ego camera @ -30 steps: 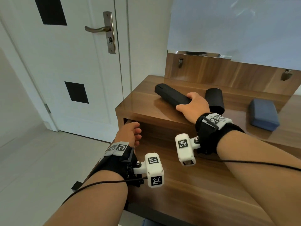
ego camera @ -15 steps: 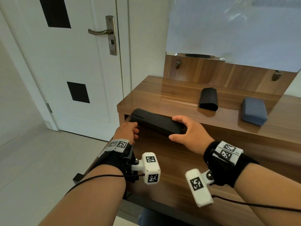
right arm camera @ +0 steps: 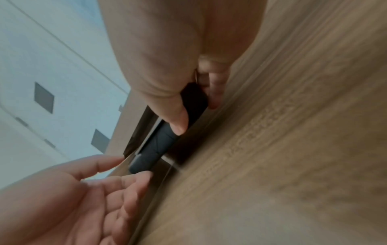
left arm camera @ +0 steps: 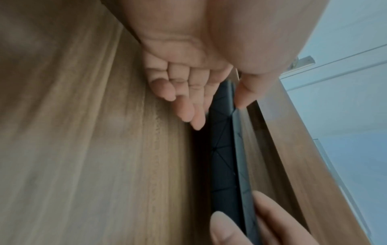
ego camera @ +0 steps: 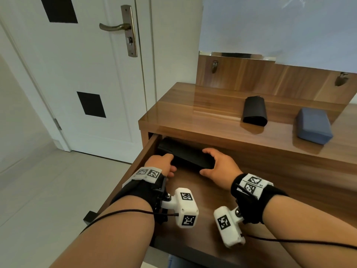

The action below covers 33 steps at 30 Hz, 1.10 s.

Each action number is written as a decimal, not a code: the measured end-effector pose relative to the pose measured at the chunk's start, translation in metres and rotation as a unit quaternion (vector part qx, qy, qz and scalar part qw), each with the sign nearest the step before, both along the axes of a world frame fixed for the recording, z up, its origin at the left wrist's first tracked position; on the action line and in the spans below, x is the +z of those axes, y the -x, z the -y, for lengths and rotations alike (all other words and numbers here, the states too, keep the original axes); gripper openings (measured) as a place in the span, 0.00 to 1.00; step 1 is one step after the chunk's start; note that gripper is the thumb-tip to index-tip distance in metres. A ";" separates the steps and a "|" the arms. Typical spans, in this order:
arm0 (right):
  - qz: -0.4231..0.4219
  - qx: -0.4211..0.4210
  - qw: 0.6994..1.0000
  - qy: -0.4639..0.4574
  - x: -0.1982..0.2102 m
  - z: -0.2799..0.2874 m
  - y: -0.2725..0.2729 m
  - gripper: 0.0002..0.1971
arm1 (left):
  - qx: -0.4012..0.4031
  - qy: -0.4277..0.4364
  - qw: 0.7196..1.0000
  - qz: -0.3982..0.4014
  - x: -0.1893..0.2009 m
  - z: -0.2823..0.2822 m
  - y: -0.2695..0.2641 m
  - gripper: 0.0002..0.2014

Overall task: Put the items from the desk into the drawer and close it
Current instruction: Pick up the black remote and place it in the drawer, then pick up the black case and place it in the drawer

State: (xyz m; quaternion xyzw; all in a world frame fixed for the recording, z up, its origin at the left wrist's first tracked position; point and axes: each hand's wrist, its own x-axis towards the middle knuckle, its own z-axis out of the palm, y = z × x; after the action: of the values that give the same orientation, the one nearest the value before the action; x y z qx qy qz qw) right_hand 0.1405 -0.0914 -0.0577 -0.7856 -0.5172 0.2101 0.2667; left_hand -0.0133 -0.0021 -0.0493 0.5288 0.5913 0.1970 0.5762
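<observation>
A long black case (ego camera: 185, 156) lies slanted at the back of the open drawer (ego camera: 144, 157), under the desk top's front edge. My right hand (ego camera: 210, 161) grips its right end, thumb on the near side and fingers over the far side, as the right wrist view shows (right arm camera: 196, 116). My left hand (ego camera: 170, 163) is beside the case's left part with straight fingers (left arm camera: 188, 114) along its near side and the thumb at its edge. On the desk top (ego camera: 193, 117) a black pouch (ego camera: 255, 111) and a blue case (ego camera: 313, 128) lie untouched.
A white door (ego camera: 87, 74) with a metal handle (ego camera: 116, 27) stands left of the desk, above pale floor tiles (ego camera: 48, 190). The wooden back panel (ego camera: 270, 80) carries two metal hooks. The drawer's bare floor (ego camera: 202, 192) stretches toward me.
My right hand carried the long black case off the desk top, over the edge and down into the drawer. My left hand moved from the drawer's edge to the case's left side.
</observation>
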 end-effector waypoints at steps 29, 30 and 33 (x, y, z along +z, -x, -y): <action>0.045 -0.113 0.972 -0.202 0.084 -0.004 -0.029 0.04 | -0.067 -0.025 0.997 0.032 0.007 0.011 -0.004 0.05; 0.033 -0.142 0.968 -0.206 0.087 -0.007 -0.041 0.07 | -0.067 -0.029 0.997 0.035 0.005 0.011 -0.004 0.05; 0.054 -0.242 0.959 -0.138 0.097 -0.018 -0.072 0.18 | -0.073 -0.033 0.996 0.041 0.002 0.010 -0.002 0.04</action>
State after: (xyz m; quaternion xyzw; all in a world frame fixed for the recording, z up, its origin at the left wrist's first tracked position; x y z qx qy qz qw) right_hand 0.2124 -0.0737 0.0390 -0.8530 -0.3488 0.0232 0.3875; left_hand -0.0108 -0.0118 -0.0469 0.5807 0.5205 0.1952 0.5948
